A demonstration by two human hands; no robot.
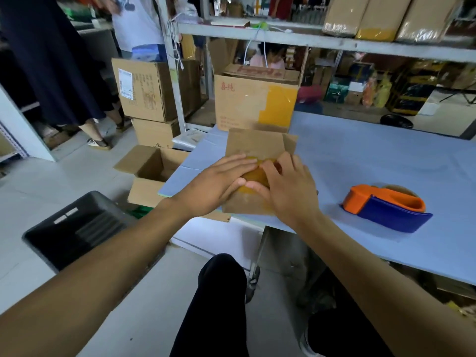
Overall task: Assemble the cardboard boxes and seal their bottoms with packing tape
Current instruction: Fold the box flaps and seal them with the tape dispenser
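Both hands flat, fingers straight and spread: left hand (221,180) and right hand (286,188) pressing down on the strip of yellow-brown packing tape (253,176) across the small brown cardboard box (253,148). Box under the palms, at the near left edge of the pale blue worktop (360,155). Orange-and-blue tape dispenser (386,206) lying right of the right hand, apart. Larger open cardboard carton with a yellow patch (255,104) just beyond the fingertips. Open brown carton on the floor (152,171) left of the left hand; black plastic crate (77,228) nearer, below the left forearm.

six boxes (253,173), one dispenser (386,206).
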